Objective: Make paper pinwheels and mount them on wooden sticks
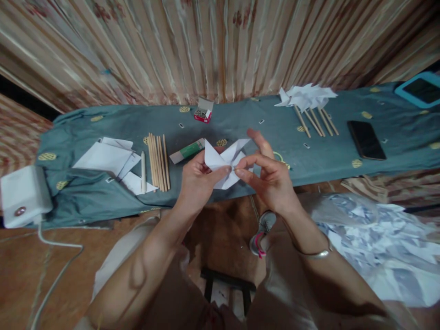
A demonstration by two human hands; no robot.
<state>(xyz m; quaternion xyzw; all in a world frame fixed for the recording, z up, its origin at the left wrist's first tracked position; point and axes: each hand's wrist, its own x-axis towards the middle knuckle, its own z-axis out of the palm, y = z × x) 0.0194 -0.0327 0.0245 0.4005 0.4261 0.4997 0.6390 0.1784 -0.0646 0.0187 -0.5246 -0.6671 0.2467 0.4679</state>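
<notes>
A folded white paper pinwheel (225, 158) is in front of me, above the near edge of the table. My left hand (199, 178) grips it from the left, with the thumb pressed near its centre. At that centre, my right hand (268, 176) pinches a tiny thin pin between thumb and forefinger; its tip is hard to make out. The other right fingers are raised. Just behind my left hand lies a green and white box (188, 150). Farther back stands an open red and white box (203, 111) with small metal pieces inside.
Several wooden sticks (158, 162), a white pen-like stick (143, 172) and paper sheets (105, 156) lie left. Finished pinwheels (307, 97) on sticks and a black phone (366, 140) lie right. A white device (25, 195) trails a cable. A bag of paper pieces (374, 229) sits lower right.
</notes>
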